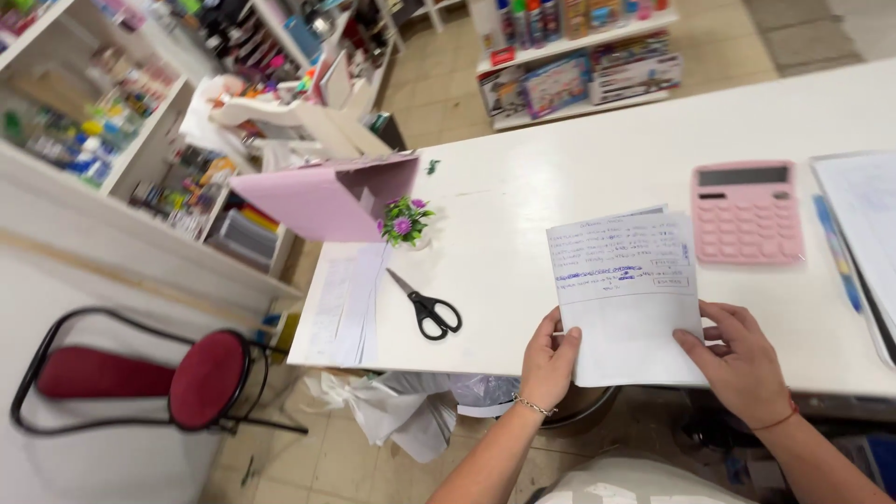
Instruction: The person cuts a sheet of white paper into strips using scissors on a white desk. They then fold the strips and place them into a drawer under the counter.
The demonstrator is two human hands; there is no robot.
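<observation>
Nearest the camera, the left hand (549, 359) grips the lower left corner of a stack of paper sheets (627, 299), thumb on top and the other fingers tucked out of sight beneath. The right hand (737, 359) lies at the lower right corner, its fingers (695, 343) resting flat on the edge of the stack; whether it pinches the sheets or only steadies them I cannot tell. The sheets lie on the white desk (523, 205) at its near edge, overhanging it slightly, their long axis running away from the person, with handwriting on the upper half and the lower half blank. Both hands are equally close, one at each near corner. To the left, well apart from the sheets, black scissors (426, 302) lie with the blades pointing away, beside some loose white papers (347, 301). Just beyond the sheets on the right is a pink calculator (747, 211), and a blue pen (836, 252) lies by a pad cut off at the frame edge. Farther off stand a small flower pot (405, 222) and a pink folder (322, 198). The handwriting is too small to read.
</observation>
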